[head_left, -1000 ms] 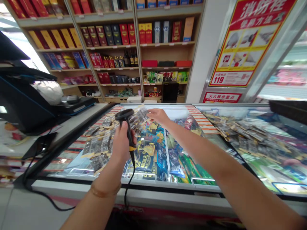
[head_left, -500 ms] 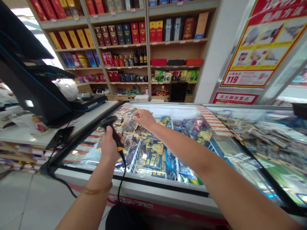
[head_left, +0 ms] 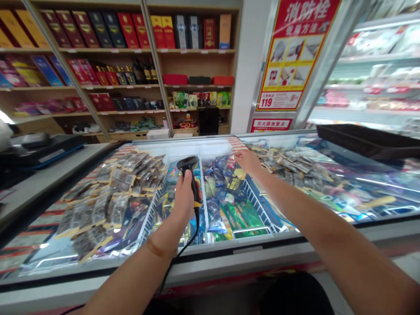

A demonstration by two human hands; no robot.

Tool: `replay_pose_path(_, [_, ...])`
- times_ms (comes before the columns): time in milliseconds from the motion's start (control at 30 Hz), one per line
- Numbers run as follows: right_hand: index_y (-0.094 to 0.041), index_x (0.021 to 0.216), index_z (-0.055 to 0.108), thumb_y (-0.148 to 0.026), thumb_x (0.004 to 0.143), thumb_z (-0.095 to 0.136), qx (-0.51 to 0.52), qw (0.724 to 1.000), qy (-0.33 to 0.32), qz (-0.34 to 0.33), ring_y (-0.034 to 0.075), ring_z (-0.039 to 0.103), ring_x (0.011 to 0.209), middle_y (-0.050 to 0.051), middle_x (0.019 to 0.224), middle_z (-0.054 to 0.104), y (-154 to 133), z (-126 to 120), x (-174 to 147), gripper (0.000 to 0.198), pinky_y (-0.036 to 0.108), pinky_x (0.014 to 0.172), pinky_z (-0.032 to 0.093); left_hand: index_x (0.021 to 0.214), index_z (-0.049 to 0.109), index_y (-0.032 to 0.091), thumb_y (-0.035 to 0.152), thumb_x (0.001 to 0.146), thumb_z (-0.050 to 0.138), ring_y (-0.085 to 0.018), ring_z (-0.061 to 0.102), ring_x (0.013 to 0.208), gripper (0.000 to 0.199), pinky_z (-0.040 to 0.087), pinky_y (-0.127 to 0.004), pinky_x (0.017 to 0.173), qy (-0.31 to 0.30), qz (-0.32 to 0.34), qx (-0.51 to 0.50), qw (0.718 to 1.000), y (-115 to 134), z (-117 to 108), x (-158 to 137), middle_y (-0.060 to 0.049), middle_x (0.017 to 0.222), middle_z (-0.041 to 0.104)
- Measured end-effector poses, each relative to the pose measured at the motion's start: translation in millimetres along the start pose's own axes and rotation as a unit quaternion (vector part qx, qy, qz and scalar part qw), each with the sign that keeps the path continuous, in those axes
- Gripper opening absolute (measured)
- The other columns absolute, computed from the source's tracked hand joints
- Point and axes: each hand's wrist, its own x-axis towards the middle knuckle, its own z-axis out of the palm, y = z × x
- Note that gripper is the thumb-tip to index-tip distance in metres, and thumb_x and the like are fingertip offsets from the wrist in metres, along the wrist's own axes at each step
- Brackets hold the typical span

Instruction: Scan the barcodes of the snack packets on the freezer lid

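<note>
At the freezer (head_left: 65, 289) front edge, the cord (head_left: 197, 221) may snag if pulled. Left hand (head_left: 184, 194): fingers wrapped around scanner (head_left: 187, 162). Right hand (head_left: 247, 162): finger closure cannot be determined.

The left hand (head_left: 186, 192) grips; the right hand (head_left: 248, 161) stretches ahead.

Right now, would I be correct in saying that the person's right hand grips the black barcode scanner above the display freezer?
Not quite: the head view shows that the left hand, not the right hand, grips the black barcode scanner above the display freezer.
</note>
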Motion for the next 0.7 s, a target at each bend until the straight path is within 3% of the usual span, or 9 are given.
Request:
replay_pose_path(133, [-0.022,0.080,0.073,-0.033,0.078,0.079,-0.056,0.997,0.038,0.033,0.036,0.069,0.096,0.013,0.088,0.073,82.4,-43.4,-5.6,0.013,0.052,0.088,0.052,0.086,0.044,0.024,0.074,0.077,0.066,-0.009,0.047,0.037,0.055,0.035,-0.022,0.038,-0.041,-0.017,0.012,0.999,-23.7,36.6,2.6,0.008,0.061,0.055])
replay_pose_path(200, [-0.021,0.079,0.073,-0.040,0.070,0.087,-0.112,0.993,0.036,0.028,0.039,0.068,0.097,0.015,0.089,0.071,106.5,-56.3,-12.3,0.025,0.056,0.087,0.052,0.087,0.044,0.024,0.073,0.077,0.066,-0.009,0.047,0.036,0.055,0.035,-0.023,0.037,-0.051,-0.021,0.018,0.998,-36.0,43.8,4.4,0.008,0.061,0.055])
replay_pose_path(267, [-0.018,0.086,0.074,-0.047,0.070,0.086,-0.193,0.981,-0.002,0.028,0.040,0.068,0.100,0.018,0.099,0.072,116.4,-61.7,-20.7,0.035,0.055,0.086,0.054,0.087,0.044,0.024,0.075,0.075,0.066,-0.009,0.045,0.035,0.057,0.035,-0.023,0.036,-0.064,-0.031,0.023,0.997,-46.2,44.2,5.7,0.009,0.059,0.054])
replay_pose_path(333, [-0.015,0.099,0.076,-0.048,0.081,0.076,-0.259,0.964,-0.052,0.039,0.040,0.068,0.102,0.022,0.111,0.070,113.6,-60.4,-28.9,0.038,0.051,0.084,0.055,0.087,0.044,0.024,0.076,0.074,0.067,-0.009,0.044,0.034,0.058,0.034,-0.023,0.035,-0.078,-0.041,0.033,0.996,-51.9,39.9,5.7,0.009,0.058,0.054])
replay_pose_path(400, [-0.012,0.107,0.075,-0.037,0.090,0.066,-0.292,0.952,-0.080,0.039,0.039,0.069,0.103,0.024,0.114,0.070,102.0,-54.6,-35.2,0.032,0.046,0.083,0.054,0.087,0.045,0.024,0.075,0.075,0.067,-0.009,0.046,0.035,0.057,0.035,-0.022,0.036,-0.088,-0.037,0.049,0.994,-53.1,33.6,4.9,0.008,0.058,0.055])
replay_pose_path(500, [-0.011,0.111,0.074,-0.021,0.090,0.059,-0.305,0.947,-0.097,-0.009,0.037,0.070,0.104,0.024,0.110,0.072,79.0,-40.6,-40.3,0.028,0.043,0.086,0.052,0.087,0.045,0.024,0.075,0.077,0.065,-0.009,0.047,0.036,0.056,0.034,-0.022,0.036,-0.080,-0.008,0.071,0.994,-50.7,25.4,4.8,0.008,0.059,0.055])
replay_pose_path(600, [-0.013,0.114,0.074,-0.016,0.090,0.056,-0.252,0.958,-0.106,-0.086,0.033,0.069,0.106,0.021,0.115,0.072,59.6,-22.0,-40.6,0.030,0.041,0.091,0.051,0.087,0.044,0.024,0.073,0.079,0.064,-0.009,0.047,0.036,0.054,0.033,-0.021,0.035,-0.076,0.023,0.080,0.994,-49.0,20.9,7.1,0.009,0.058,0.054])
replay_pose_path(700, [-0.020,0.116,0.073,-0.009,0.087,0.053,-0.133,0.968,-0.122,-0.173,0.027,0.066,0.114,0.012,0.124,0.071,48.5,-0.8,-35.2,0.038,0.038,0.098,0.049,0.086,0.043,0.025,0.074,0.078,0.065,-0.009,0.048,0.037,0.055,0.032,-0.021,0.036,-0.076,0.026,0.078,0.994,-48.5,19.2,9.4,0.008,0.058,0.053])
